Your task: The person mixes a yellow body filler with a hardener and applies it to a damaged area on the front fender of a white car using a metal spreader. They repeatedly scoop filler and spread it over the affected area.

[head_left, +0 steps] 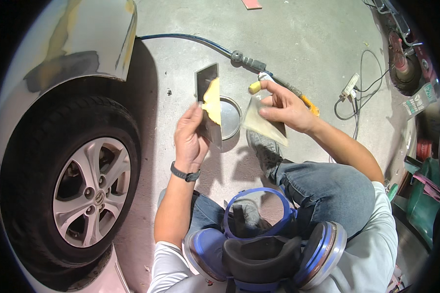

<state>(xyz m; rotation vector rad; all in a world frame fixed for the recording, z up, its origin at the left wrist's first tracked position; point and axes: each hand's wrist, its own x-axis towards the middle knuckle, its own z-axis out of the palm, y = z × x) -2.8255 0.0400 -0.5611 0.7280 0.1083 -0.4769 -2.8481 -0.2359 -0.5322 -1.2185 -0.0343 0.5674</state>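
In my left hand [190,132] is a dark, flat rectangular plate [209,128], tilted upright, with a mass of pale yellow paste [212,100] along its right side. My right hand [283,110] grips a translucent cream spreader [256,120], thumb across its face. A small yellow object [254,88] sits at the index fingertip; I cannot tell exactly what it is. Below and partly behind the plate, a round metal tin or lid [231,119] lies on the floor.
A car wheel [93,190] and patched fender [68,44] are at left. An air hose [190,36] crosses the concrete floor [303,44]. A power strip [349,85] with cables, a green bin [425,200] and clutter line the right. A respirator [261,261] hangs below my view.
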